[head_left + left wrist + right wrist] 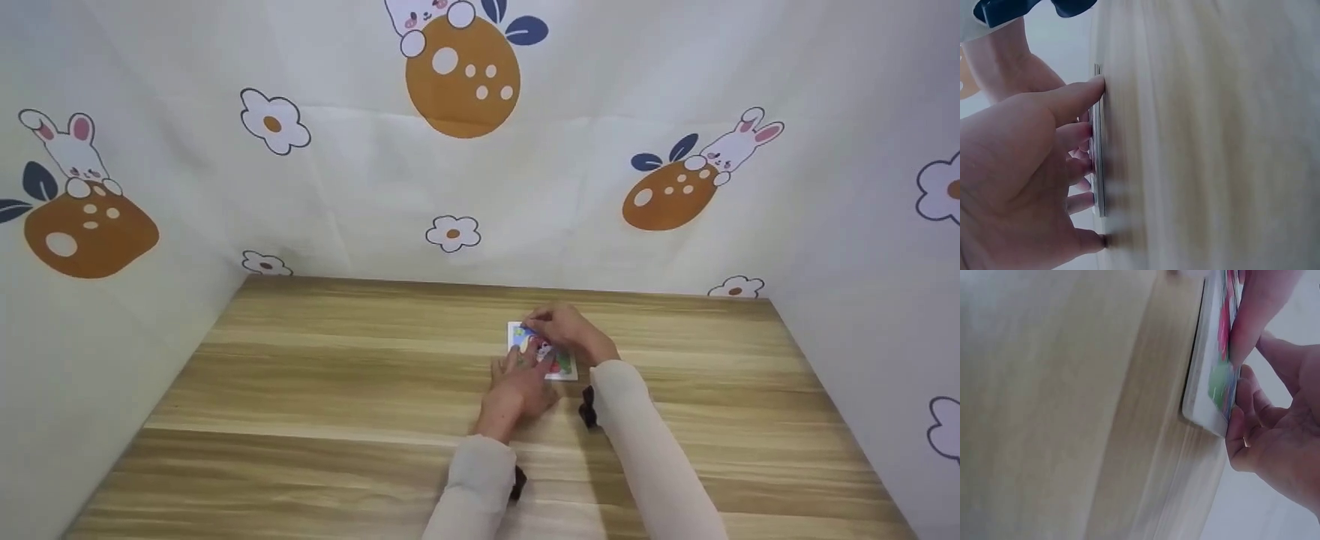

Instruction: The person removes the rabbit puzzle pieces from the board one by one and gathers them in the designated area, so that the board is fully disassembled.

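Observation:
A small rectangular picture board (562, 367) with a white border and a colourful cartoon lies flat on the wooden table. My left hand (520, 391) rests on its near part with spread fingers; in the left wrist view, the thumb (1075, 101) touches one side of the thin board (1099, 174). My right hand (566, 330) is over the board's far edge, fingers bent and tips on the picture. Seen from the right wrist, those fingertips (1235, 430) meet the printed surface near a corner. Whether they pinch anything is hidden.
The wood-grain table (315, 375) reaches back to a pale cloth wall (360, 202) printed with rabbits, oranges and flowers. Cloth walls also stand at the left and right. Each wrist carries a dark strap piece (589, 407).

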Available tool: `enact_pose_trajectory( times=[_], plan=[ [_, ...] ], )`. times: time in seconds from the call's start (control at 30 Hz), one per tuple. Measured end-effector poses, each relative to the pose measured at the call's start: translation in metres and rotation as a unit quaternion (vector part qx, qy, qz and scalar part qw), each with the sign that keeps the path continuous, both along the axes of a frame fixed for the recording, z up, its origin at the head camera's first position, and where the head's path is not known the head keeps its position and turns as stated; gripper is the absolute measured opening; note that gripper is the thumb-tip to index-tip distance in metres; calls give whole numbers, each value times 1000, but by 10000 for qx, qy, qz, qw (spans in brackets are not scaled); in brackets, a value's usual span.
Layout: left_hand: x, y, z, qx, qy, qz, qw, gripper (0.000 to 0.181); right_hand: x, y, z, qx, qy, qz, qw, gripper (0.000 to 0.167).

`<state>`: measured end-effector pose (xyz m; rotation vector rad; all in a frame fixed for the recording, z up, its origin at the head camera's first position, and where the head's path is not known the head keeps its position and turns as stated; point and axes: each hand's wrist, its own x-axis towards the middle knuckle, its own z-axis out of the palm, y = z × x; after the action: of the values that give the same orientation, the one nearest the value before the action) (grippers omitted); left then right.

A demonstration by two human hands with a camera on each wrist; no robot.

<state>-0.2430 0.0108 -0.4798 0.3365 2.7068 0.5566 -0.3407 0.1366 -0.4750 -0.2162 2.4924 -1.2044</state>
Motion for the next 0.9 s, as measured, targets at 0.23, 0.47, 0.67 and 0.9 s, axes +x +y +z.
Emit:
enact_pose_trajectory(
  times=[0.23, 0.47, 0.67, 0.9],
  plan=[
    [2, 3, 3, -231, 177, -63, 9996, 66, -3, 1, 5, 397, 445, 395, 9974, 27],
    [2, 5, 4, -263, 123, -46, 9996, 66, -6, 3, 7, 507, 327, 325, 9977, 28],
    [1, 3, 5, -302, 72, -46, 9995, 67, -6, 1, 6, 301, 325, 149, 9989, 27],
    [1, 2, 2, -209, 28, 46, 9998, 67, -4, -4, 3, 31, 496, 159, 9986, 22]
  ],
)
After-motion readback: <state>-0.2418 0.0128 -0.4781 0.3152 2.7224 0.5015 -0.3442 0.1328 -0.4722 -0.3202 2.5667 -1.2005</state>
